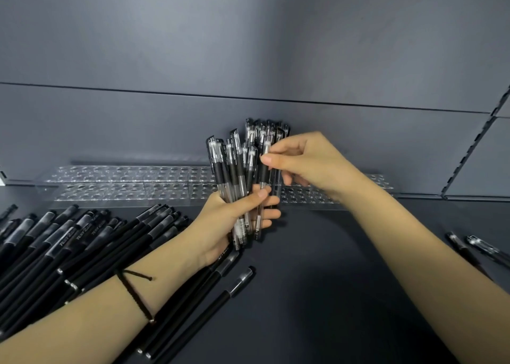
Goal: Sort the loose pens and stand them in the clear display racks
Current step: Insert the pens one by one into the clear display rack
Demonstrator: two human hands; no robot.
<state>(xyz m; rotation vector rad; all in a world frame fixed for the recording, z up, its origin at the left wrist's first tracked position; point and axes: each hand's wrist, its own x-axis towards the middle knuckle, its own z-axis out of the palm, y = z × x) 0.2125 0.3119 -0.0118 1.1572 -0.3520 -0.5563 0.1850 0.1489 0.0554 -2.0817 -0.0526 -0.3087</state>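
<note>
Left hand (234, 220) grips a pen bundle (237, 176) upright as stock while right hand (298, 162) pinches one pen (265, 167) out, likely for the empty racks (124, 183) behind.

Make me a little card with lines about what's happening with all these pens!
left hand: grips a bundle of clear pens, held upright
right hand: pinches one pen at the bundle's right side
clear racks: at the back of the shelf, left holes empty
black pens: piled lying flat on the left
stray pens: lying at the far right
</note>
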